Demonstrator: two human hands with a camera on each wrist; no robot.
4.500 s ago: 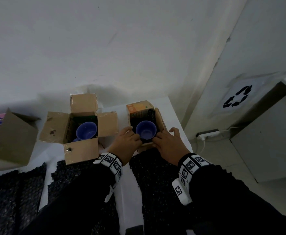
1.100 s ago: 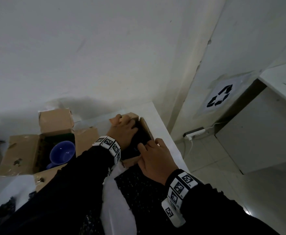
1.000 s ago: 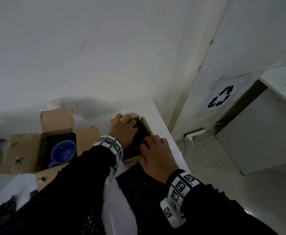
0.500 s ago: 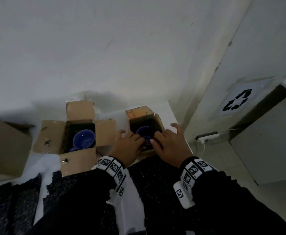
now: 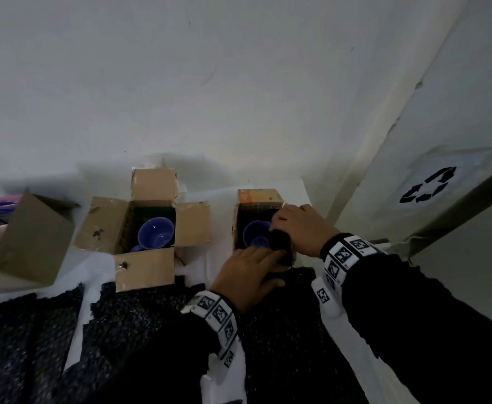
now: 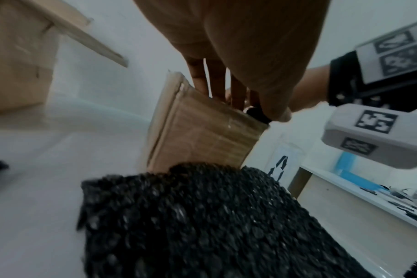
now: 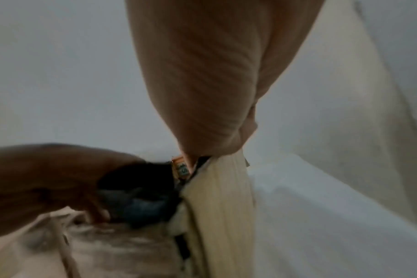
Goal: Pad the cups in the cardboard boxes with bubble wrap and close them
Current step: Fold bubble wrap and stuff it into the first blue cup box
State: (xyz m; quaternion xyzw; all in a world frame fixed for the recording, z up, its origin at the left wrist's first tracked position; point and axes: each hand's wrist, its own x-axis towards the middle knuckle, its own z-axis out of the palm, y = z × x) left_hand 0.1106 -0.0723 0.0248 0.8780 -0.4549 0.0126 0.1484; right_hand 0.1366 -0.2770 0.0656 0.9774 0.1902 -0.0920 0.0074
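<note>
The right cardboard box [image 5: 257, 199] stands open with a blue cup [image 5: 253, 233] inside. A wad of black bubble wrap [image 5: 281, 244] sits in the box's near right corner, beside the cup. My left hand [image 5: 252, 268] lies over the near rim, its straight fingers [image 6: 217, 82] pushing down on the wrap. My right hand [image 5: 300, 225] reaches over the right wall, fingers curled down onto the wad and thumb outside the flap [image 7: 221, 188]. The left box [image 5: 105, 225] has its flaps spread, and a second blue cup [image 5: 156, 233] stands in it.
Black bubble wrap sheets [image 5: 279, 330] cover the table's near part, one right below the right box [image 6: 202, 216]. A third cardboard box [image 5: 35, 237] leans at the far left. The wall rises just behind the boxes, and the table edge drops off right of the right box.
My right hand has moved onto the box's right wall and my left hand onto its near rim. A wad of black wrap now shows beside the cup.
</note>
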